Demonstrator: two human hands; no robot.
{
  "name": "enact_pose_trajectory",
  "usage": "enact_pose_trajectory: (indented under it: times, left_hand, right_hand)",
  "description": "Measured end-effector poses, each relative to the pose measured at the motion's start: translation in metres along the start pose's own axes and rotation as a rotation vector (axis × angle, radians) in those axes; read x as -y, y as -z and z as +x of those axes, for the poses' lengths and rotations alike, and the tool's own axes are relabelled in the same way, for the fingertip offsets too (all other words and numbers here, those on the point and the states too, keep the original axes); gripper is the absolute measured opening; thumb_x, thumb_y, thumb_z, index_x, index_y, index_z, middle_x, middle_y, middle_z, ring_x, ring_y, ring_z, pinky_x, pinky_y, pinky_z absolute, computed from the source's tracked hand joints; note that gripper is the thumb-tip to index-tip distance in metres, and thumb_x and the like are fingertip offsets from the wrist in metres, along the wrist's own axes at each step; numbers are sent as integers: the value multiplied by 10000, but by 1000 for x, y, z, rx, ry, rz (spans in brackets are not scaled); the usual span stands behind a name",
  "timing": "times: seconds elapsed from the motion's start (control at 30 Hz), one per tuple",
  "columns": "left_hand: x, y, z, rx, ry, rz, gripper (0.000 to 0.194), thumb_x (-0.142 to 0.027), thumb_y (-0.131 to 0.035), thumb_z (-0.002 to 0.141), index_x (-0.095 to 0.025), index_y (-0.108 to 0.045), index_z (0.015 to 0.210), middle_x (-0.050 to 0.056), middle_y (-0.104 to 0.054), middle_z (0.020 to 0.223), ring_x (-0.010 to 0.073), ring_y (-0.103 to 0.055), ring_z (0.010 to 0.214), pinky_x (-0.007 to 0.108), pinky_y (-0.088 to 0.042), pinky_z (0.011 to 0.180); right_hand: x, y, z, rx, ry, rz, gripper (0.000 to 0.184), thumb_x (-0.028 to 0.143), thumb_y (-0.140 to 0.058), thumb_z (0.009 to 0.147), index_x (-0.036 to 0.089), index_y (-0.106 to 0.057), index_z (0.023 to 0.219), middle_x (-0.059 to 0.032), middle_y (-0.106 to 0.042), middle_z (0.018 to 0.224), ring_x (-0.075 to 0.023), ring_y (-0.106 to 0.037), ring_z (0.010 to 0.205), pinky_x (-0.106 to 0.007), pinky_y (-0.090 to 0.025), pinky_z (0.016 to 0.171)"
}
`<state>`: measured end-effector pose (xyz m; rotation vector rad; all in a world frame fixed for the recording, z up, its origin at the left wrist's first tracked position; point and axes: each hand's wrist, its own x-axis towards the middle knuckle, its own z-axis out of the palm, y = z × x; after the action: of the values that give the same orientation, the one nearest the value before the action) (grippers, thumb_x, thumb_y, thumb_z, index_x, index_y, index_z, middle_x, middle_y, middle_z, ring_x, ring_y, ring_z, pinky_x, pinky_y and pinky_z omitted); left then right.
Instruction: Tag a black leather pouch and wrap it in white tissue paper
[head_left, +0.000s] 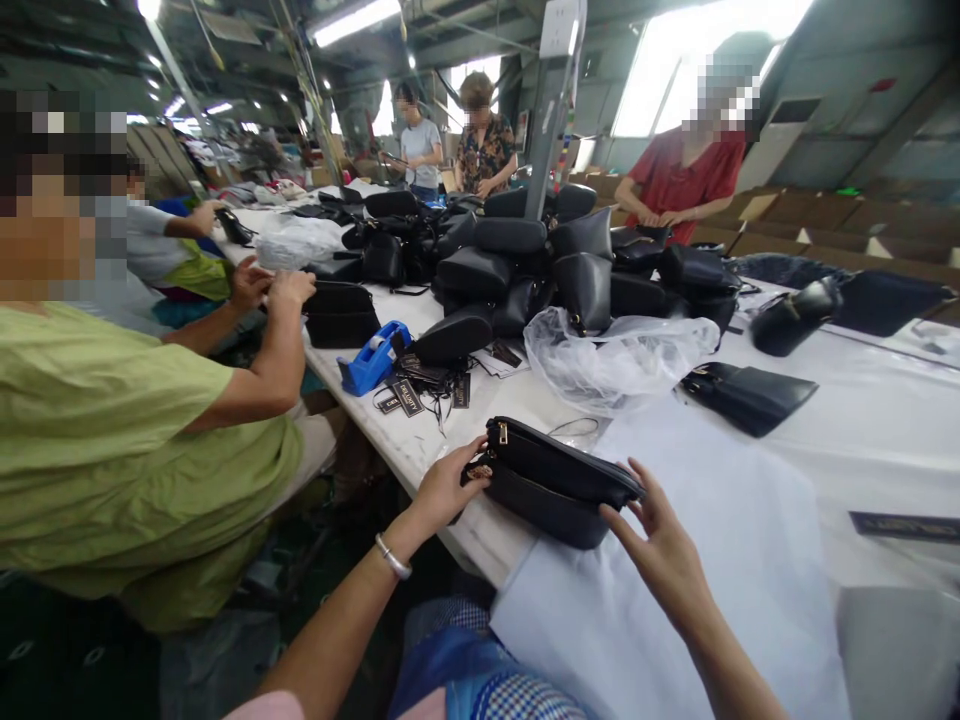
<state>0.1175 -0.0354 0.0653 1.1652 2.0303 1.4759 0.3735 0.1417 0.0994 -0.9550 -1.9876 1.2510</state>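
A small black handbag (pixel 547 490) with a gold zip pull rests at the table's near edge, between my two hands. My left hand (pixel 450 482) grips its left end, with gold-coloured hardware showing beside the fingers. At the opposite end, my right hand (pixel 652 530) holds the bag between thumb and fingers. Under and beside the bag spreads a white sheet (pixel 720 540). Just beyond lie a crumpled clear plastic bag (pixel 615 355) and a heap of black hang tags (pixel 420 385) with cords.
A blue tape dispenser (pixel 375 357) stands left of the tags. Piled black bags (pixel 510 235) fill the table's middle around a metal post (pixel 553 110). A co-worker in green (pixel 150 430) sits close on my left, handling a black bag. Several others work around the table.
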Motion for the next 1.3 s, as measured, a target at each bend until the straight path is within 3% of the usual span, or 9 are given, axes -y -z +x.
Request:
enact_pose_trajectory:
  times: [0.1,0.2,0.4,0.57,0.7,0.83,0.9,1.13,1.3]
  left_hand:
    - [-3,8,2,14,3,19,567,-327,-772,755,-265,-635,1302,68,-661,1305,291,-602,1212,410,-420,1093]
    - [-8,25,2,22,39,15,394,-413,-735,795,-258,-726,1157,64,-729,1166,286,-660,1097,387,-479,1012]
    - [-4,63,-5,-15,150,-39,318,-389,-772,744,-241,-775,1024,59,-758,1023,276,-669,981,370,-492,934]
    - [9,78,-12,-11,258,-180,407,-433,-785,728,-218,-760,1073,56,-752,919,225,-663,853,320,-512,802]
    - [30,79,-9,-144,341,-313,485,-578,-716,757,-160,-763,998,88,-736,881,170,-638,712,259,-491,631]
    - [43,81,14,-411,337,-377,612,-677,-700,713,-146,-726,1017,76,-720,893,155,-627,742,243,-487,638]
    - [40,80,33,-470,299,-398,616,-680,-680,731,-151,-711,1045,73,-721,929,160,-638,784,247,-501,669]
    - [19,55,94,-283,170,-361,391,-476,-660,834,-134,-737,1006,114,-752,988,233,-696,920,375,-553,858]
    - [14,44,93,-314,109,-188,358,-310,-691,824,-204,-698,1166,89,-651,1310,295,-515,1307,454,-385,1126]
  right_hand:
    - [-8,-9,9,96,-110,95,572,535,-728,777,201,-644,1234,-95,-700,1204,-304,-632,1136,-447,-482,1020]
    - [-11,-9,14,46,-139,115,494,543,-754,743,184,-717,1079,-86,-749,1073,-320,-660,1063,-437,-512,956]
    - [-15,-3,21,48,-147,110,483,520,-746,755,192,-707,1108,-80,-737,1128,-325,-641,1106,-463,-476,996]
    - [-20,-3,24,43,-199,131,492,518,-755,744,193,-695,1108,-86,-727,1152,-338,-612,1160,-487,-441,1041]
    - [-25,-1,24,16,-211,83,503,531,-760,730,183,-700,1087,-96,-732,1131,-359,-614,1149,-514,-433,1043]
    - [-23,-1,22,23,-219,77,521,541,-757,723,189,-699,1103,-93,-732,1133,-357,-622,1136,-501,-450,1033]
    - [-21,-1,21,21,-227,77,526,553,-758,714,190,-699,1091,-92,-736,1124,-356,-626,1130,-495,-459,1027]
    - [-17,-3,20,25,-248,113,524,560,-761,713,207,-701,1096,-75,-740,1119,-335,-629,1139,-447,-477,1015]
    - [-22,-1,17,29,-219,73,477,542,-750,740,210,-715,1081,-72,-747,1089,-315,-652,1087,-403,-501,964]
